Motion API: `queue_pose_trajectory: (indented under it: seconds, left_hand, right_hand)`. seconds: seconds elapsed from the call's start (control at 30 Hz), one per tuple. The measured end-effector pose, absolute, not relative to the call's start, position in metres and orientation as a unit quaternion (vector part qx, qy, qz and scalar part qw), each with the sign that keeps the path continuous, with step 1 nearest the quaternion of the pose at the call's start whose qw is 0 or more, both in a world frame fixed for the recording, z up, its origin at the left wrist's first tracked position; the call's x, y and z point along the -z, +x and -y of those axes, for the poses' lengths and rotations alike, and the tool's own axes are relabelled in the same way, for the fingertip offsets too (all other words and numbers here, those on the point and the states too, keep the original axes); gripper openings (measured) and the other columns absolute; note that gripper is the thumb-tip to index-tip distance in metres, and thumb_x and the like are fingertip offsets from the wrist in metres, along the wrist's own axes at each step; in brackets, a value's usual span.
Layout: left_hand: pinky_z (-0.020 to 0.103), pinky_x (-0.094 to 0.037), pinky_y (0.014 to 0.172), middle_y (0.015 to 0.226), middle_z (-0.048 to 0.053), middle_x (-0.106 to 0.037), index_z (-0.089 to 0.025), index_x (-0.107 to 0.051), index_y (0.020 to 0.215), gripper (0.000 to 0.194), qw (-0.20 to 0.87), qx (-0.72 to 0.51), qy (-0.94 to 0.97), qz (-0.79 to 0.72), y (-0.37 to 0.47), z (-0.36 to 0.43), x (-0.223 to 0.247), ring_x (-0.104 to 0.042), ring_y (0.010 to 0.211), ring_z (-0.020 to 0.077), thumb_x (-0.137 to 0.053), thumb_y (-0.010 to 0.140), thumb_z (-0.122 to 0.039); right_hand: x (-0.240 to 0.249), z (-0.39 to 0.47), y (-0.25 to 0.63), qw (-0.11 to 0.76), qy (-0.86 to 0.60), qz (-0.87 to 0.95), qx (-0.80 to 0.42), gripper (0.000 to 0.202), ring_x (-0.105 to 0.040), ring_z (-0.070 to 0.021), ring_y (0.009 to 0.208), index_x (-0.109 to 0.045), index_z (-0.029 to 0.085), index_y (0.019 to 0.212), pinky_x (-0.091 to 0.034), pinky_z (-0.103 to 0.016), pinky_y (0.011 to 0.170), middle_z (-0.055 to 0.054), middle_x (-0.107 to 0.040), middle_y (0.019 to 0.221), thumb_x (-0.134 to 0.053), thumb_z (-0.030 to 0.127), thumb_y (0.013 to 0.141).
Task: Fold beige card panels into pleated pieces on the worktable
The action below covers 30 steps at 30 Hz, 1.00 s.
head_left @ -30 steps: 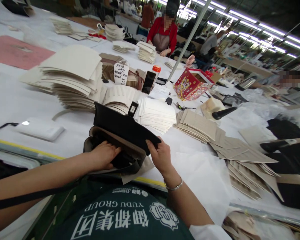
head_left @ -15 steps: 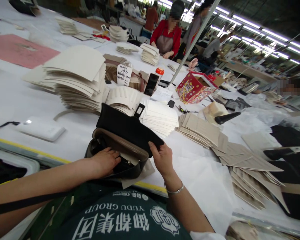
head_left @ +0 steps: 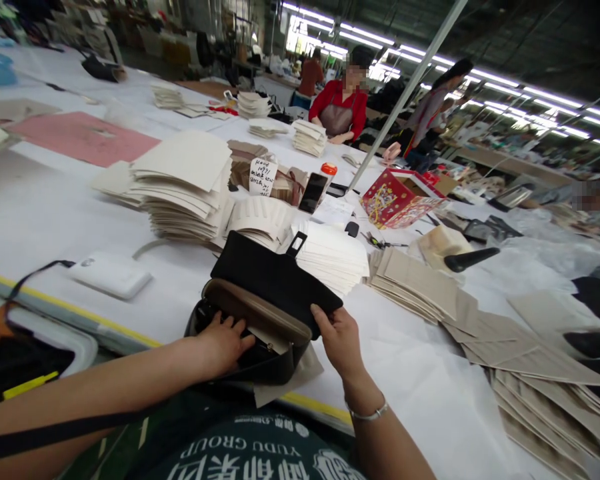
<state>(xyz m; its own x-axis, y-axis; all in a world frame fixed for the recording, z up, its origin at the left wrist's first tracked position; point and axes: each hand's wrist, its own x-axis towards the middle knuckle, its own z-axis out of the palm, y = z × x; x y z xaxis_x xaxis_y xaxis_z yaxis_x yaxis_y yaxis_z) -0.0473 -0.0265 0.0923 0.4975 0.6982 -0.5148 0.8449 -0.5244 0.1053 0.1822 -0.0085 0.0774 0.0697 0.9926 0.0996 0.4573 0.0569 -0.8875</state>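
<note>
A black handbag with a brown lining sits at the table's front edge, its flap raised and its mouth facing me. A rectangular buckle frame stands on a tab at the flap's top edge. My right hand pinches the flap's right corner between thumb and fingers. My left hand reaches over the front wall into the mouth, its fingers spread; their tips are partly hidden in the dark inside. A pale piece shows inside the bag. Under the bag, a beige sheet sticks out.
Tall stacks of beige panels and white sheets stand behind the bag. Further beige panels spread to the right. A phone, a red box and a white device lie around. A co-worker stands across the table.
My view has shifted, so the scene sits lower and further right. The fingers of my left hand have spread in the bag's mouth. My right hand keeps its hold on the flap.
</note>
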Motion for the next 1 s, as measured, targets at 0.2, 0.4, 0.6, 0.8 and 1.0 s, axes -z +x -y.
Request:
queue_pose_trajectory:
  seconds: [0.2, 0.4, 0.6, 0.8, 1.0]
  left_hand:
    - [0.062, -0.035, 0.092, 0.136, 0.022, -0.046, -0.022, -0.053, 0.124, 0.053, 0.192, 0.239, 0.836, -0.455, -0.0449, 0.0250, -0.0991, -0.046, 0.119, 0.0416, -0.066, 0.073, -0.030]
    - [0.063, -0.034, 0.093, 0.133, 0.022, -0.048, -0.021, -0.054, 0.123, 0.053, 0.190, 0.224, 0.839, -0.459, -0.0461, 0.0273, -0.0978, -0.047, 0.118, 0.0413, -0.066, 0.072, -0.031]
    - [0.062, -0.035, 0.092, 0.132, 0.023, -0.049, -0.020, -0.055, 0.121, 0.051, 0.192, 0.217, 0.840, -0.458, -0.0460, 0.0276, -0.1003, -0.048, 0.117, 0.0410, -0.067, 0.072, -0.029]
    - [0.062, -0.036, 0.093, 0.135, 0.022, -0.046, -0.021, -0.053, 0.124, 0.053, 0.186, 0.237, 0.839, -0.454, -0.0443, 0.0270, -0.1008, -0.047, 0.119, 0.0408, -0.066, 0.073, -0.029]
    - [0.063, -0.034, 0.094, 0.133, 0.022, -0.048, -0.021, -0.052, 0.126, 0.055, 0.186, 0.239, 0.840, -0.450, -0.0444, 0.0261, -0.0976, -0.047, 0.119, 0.0412, -0.065, 0.073, -0.029]
  right_hand:
    - [-0.0793, 0.0099, 0.1816, 0.412, -0.611, 0.602, -0.307, 0.033, -0.061, -0.0194, 0.062, -0.067, 0.016, 0.089, -0.046, -0.028, 0.054, -0.004, -0.069, 0.072, -0.056, 0.046, 0.081]
    - [-0.0810, 0.0118, 0.1801, 0.409, -0.613, 0.608, -0.296, 0.034, -0.059, -0.0188, 0.059, -0.067, 0.015, 0.087, -0.043, -0.027, 0.051, -0.004, -0.067, 0.069, -0.055, 0.046, 0.082]
    - [-0.0809, 0.0124, 0.1807, 0.410, -0.613, 0.609, -0.293, 0.034, -0.061, -0.0196, 0.062, -0.067, 0.015, 0.087, -0.045, -0.028, 0.053, -0.005, -0.068, 0.071, -0.055, 0.046, 0.081]
    - [-0.0788, 0.0128, 0.1812, 0.422, -0.596, 0.602, -0.323, 0.035, -0.064, -0.0217, 0.076, -0.066, 0.015, 0.094, -0.050, -0.030, 0.066, -0.007, -0.070, 0.084, -0.055, 0.045, 0.082]
    - [-0.0781, 0.0132, 0.1804, 0.429, -0.600, 0.584, -0.339, 0.035, -0.065, -0.0216, 0.077, -0.066, 0.016, 0.096, -0.051, -0.031, 0.070, -0.007, -0.071, 0.085, -0.056, 0.045, 0.081]
